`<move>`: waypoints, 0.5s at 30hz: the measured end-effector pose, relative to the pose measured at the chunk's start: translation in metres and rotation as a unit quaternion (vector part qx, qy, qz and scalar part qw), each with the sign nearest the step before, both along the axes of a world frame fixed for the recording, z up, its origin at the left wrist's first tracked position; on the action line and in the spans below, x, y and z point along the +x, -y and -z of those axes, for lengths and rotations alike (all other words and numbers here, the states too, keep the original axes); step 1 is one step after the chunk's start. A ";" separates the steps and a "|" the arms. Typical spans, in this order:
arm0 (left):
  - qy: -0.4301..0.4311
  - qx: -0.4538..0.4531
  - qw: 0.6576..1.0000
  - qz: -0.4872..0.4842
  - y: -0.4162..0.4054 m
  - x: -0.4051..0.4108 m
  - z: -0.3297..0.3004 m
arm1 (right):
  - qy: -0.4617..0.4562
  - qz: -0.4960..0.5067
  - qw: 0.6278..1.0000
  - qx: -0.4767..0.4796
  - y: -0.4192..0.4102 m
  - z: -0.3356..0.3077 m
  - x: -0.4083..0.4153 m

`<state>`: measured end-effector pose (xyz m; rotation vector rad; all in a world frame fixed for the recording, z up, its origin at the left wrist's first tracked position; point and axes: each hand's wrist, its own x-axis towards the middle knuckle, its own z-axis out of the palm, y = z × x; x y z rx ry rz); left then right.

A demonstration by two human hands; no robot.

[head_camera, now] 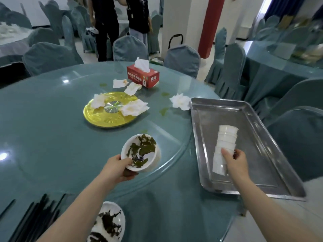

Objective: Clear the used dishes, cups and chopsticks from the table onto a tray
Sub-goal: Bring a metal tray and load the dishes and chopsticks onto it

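Observation:
My left hand (117,169) grips the near rim of a stack of white bowls (142,152); the top one is smeared with dark green leaf scraps and is held tilted above the glass turntable. My right hand (235,162) holds a stack of white cups (225,142) lying on its side inside the metal tray (262,142) at the table's right edge. A white plate (109,224) with green scraps sits at the near edge under my left forearm. Several black chopsticks (33,217) lie at the bottom left.
A yellow plate (97,116) with crumpled napkins sits mid-table, with a red tissue box (143,75) and more loose napkins (180,101) behind it. Covered chairs ring the table. Two people stand at the back beyond the chairs.

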<state>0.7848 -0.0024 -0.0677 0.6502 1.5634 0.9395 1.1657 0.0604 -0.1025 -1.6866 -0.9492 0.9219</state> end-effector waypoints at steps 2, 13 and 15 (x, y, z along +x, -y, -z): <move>-0.001 -0.009 1.000 0.017 -0.023 0.034 0.004 | 0.014 0.009 0.999 -0.029 -0.011 0.013 0.031; -0.002 -0.049 0.988 0.144 -0.099 0.177 0.012 | 0.106 -0.015 0.984 -0.146 -0.050 0.055 0.109; -0.006 -0.062 0.985 0.163 -0.105 0.196 0.016 | 0.118 -0.025 0.982 -0.148 -0.053 0.055 0.109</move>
